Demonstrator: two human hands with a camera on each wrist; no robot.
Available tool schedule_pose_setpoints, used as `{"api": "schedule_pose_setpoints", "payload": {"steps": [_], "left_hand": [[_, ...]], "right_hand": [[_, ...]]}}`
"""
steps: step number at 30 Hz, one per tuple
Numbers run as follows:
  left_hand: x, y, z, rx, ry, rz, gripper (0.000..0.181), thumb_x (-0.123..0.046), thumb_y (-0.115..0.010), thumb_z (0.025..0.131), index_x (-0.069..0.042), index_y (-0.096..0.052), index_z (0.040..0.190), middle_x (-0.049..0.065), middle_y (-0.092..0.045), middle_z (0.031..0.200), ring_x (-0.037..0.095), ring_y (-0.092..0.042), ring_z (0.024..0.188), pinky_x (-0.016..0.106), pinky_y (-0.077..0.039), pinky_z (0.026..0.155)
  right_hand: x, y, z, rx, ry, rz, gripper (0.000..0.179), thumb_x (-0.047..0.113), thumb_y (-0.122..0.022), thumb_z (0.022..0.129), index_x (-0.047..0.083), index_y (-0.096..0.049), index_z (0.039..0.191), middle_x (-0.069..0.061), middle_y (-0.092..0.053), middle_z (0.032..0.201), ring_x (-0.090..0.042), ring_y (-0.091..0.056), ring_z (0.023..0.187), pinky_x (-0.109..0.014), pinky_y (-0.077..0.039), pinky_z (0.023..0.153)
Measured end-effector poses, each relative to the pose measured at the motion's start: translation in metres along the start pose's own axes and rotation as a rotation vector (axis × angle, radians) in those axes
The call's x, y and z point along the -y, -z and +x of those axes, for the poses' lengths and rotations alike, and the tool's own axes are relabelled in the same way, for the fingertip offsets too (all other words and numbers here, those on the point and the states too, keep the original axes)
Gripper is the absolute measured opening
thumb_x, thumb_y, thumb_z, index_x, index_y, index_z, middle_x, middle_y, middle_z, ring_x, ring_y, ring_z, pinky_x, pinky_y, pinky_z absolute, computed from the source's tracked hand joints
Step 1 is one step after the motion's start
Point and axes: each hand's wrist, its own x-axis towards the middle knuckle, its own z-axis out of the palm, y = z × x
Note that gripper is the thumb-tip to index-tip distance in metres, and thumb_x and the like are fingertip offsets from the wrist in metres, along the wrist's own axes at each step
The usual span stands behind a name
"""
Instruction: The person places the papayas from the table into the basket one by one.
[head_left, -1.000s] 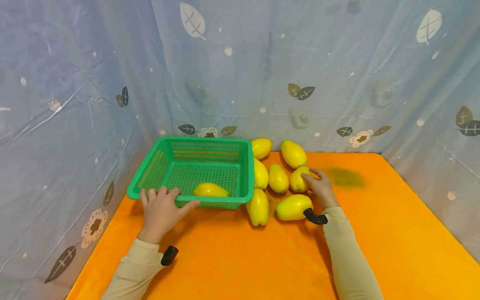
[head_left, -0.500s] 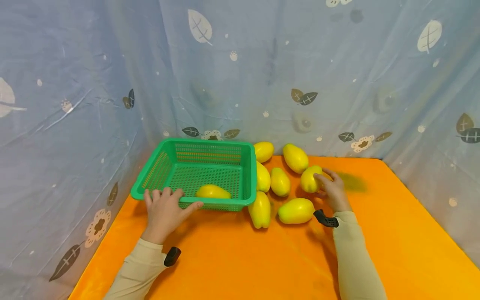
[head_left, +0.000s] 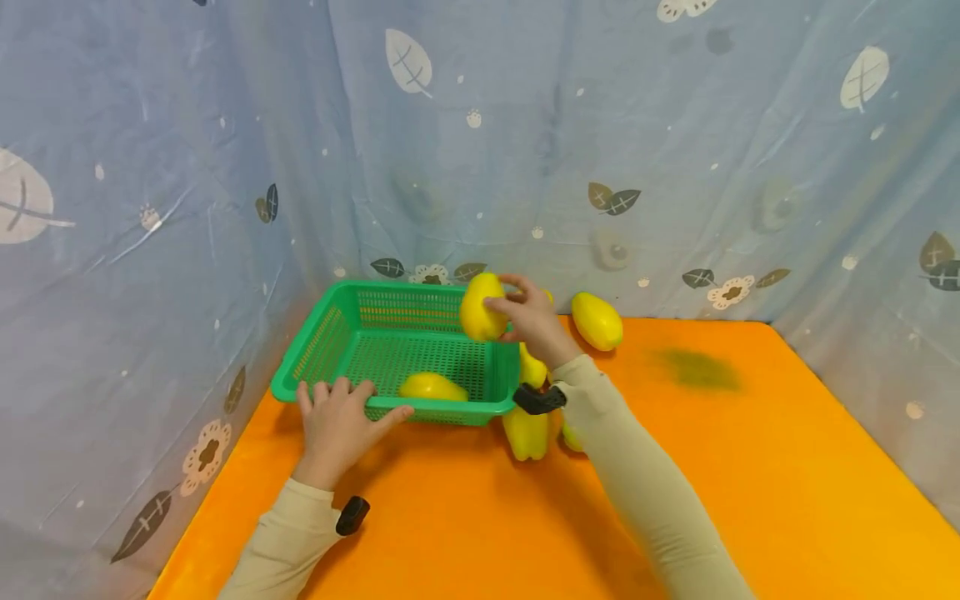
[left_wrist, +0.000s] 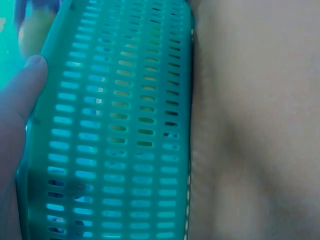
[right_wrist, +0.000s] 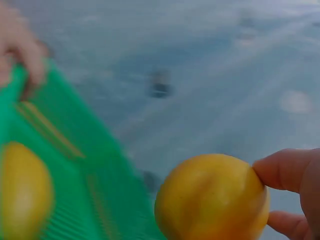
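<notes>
My right hand [head_left: 534, 321] holds a yellow, smooth, mango-like fruit [head_left: 482, 308] above the right end of the green plastic basket [head_left: 498, 407]. In the right wrist view its thumb and a finger press the side of this fruit [right_wrist: 212, 197]. My left hand [head_left: 337, 429] grips the basket's near rim at the left, fingers over the edge, thumb along it. Inside the basket, against the near wall, lies another yellow fruit [head_left: 432, 387]. The left wrist view shows the slotted basket wall [left_wrist: 117, 125] beside the left thumb [left_wrist: 25, 85].
Right of the basket lie several more yellow fruits, partly hidden by my right hand and forearm; one fruit [head_left: 597, 321] sits farther back, and a lobed one [head_left: 527, 433] is near the basket's corner. An orange cloth [head_left: 465, 517] covers the table. A blue-grey patterned curtain [head_left: 525, 150] surrounds it.
My right hand has lifted the yellow fruit from the group on the right and carried it leftward to above the basket. The left hand stays on the rim.
</notes>
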Motion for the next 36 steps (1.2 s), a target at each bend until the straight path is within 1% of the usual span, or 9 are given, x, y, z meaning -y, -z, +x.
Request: {"api": "schedule_pose_setpoints", "payload": {"steps": [3, 6, 8, 12, 16, 20, 25, 31, 36], "left_hand": [[0.001, 0.001, -0.001, 0.006, 0.009, 0.008, 0.073, -0.071, -0.071, 0.081, -0.008, -0.072, 0.117, 0.022, -0.064, 0.107, 0.05, -0.049, 0.102, 0.077, -0.013, 0.113], [0.0, 0.001, -0.001, 0.002, 0.003, 0.011, 0.073, -0.072, -0.071, 0.08, -0.008, -0.073, 0.115, 0.022, -0.065, 0.107, 0.051, -0.05, 0.103, 0.078, -0.013, 0.114], [-0.003, -0.001, -0.002, -0.004, -0.004, 0.006, 0.073, -0.072, -0.071, 0.08, -0.008, -0.074, 0.115, 0.022, -0.066, 0.106, 0.051, -0.051, 0.103, 0.078, -0.015, 0.113], [-0.004, 0.0, 0.0, -0.037, -0.011, 0.02, 0.071, -0.071, -0.072, 0.079, -0.008, -0.074, 0.113, 0.022, -0.067, 0.106, 0.051, -0.052, 0.102, 0.077, -0.017, 0.113], [-0.002, 0.001, 0.001, -0.055, -0.012, 0.033, 0.071, -0.071, -0.073, 0.079, -0.008, -0.074, 0.111, 0.02, -0.067, 0.103, 0.05, -0.052, 0.101, 0.076, -0.018, 0.112], [-0.001, 0.0, 0.0, -0.037, -0.005, 0.029, 0.072, -0.072, -0.072, 0.078, -0.009, -0.074, 0.112, 0.02, -0.066, 0.104, 0.049, -0.052, 0.101, 0.076, -0.017, 0.113], [-0.002, 0.0, 0.0, -0.021, 0.004, 0.021, 0.07, -0.071, -0.072, 0.08, -0.009, -0.074, 0.112, 0.02, -0.066, 0.104, 0.05, -0.052, 0.103, 0.076, -0.017, 0.113], [-0.002, -0.001, 0.0, -0.027, -0.005, 0.016, 0.07, -0.071, -0.071, 0.08, -0.009, -0.074, 0.113, 0.021, -0.066, 0.104, 0.05, -0.052, 0.102, 0.076, -0.017, 0.113], [0.001, 0.0, 0.001, -0.013, 0.002, 0.008, 0.072, -0.072, -0.071, 0.08, -0.009, -0.074, 0.116, 0.022, -0.067, 0.11, 0.05, -0.051, 0.105, 0.076, -0.015, 0.114]], "right_hand": [[-0.021, -0.045, 0.013, 0.081, -0.065, -0.075, 0.064, 0.022, -0.067, 0.099, 0.015, -0.039, 0.155, -0.02, -0.044, 0.153, -0.037, -0.06, 0.123, -0.047, -0.062, 0.082], [-0.04, -0.065, 0.021, 0.095, -0.121, -0.116, 0.064, 0.025, -0.066, 0.099, 0.013, -0.038, 0.156, -0.02, -0.047, 0.15, -0.038, -0.061, 0.122, -0.053, -0.06, 0.09], [-0.049, -0.066, 0.023, 0.079, -0.154, -0.145, 0.064, 0.027, -0.065, 0.1, 0.012, -0.038, 0.155, -0.02, -0.048, 0.148, -0.038, -0.062, 0.121, -0.051, -0.061, 0.088], [-0.056, -0.067, 0.028, 0.037, -0.158, -0.214, 0.06, 0.024, -0.064, 0.101, 0.009, -0.04, 0.154, -0.021, -0.049, 0.147, -0.038, -0.061, 0.119, -0.051, -0.061, 0.085], [-0.057, -0.071, 0.029, 0.079, -0.17, -0.296, 0.059, 0.014, -0.065, 0.1, 0.008, -0.041, 0.153, -0.021, -0.048, 0.149, -0.038, -0.059, 0.123, -0.051, -0.061, 0.085], [-0.057, -0.075, 0.027, 0.117, -0.194, -0.328, 0.059, 0.01, -0.065, 0.099, 0.009, -0.042, 0.153, -0.02, -0.045, 0.153, -0.038, -0.055, 0.131, -0.052, -0.059, 0.09], [-0.057, -0.075, 0.025, 0.115, -0.202, -0.307, 0.06, 0.011, -0.065, 0.099, 0.008, -0.041, 0.154, -0.02, -0.045, 0.154, -0.039, -0.054, 0.133, -0.053, -0.058, 0.092], [-0.055, -0.068, 0.023, 0.117, -0.157, -0.293, 0.06, 0.02, -0.064, 0.1, 0.007, -0.041, 0.154, -0.019, -0.042, 0.157, -0.04, -0.054, 0.129, -0.053, -0.058, 0.09], [-0.031, -0.044, 0.012, 0.147, -0.121, -0.14, 0.063, 0.022, -0.06, 0.103, 0.009, -0.033, 0.158, -0.02, -0.039, 0.159, -0.043, -0.046, 0.139, -0.057, -0.047, 0.11]]}}
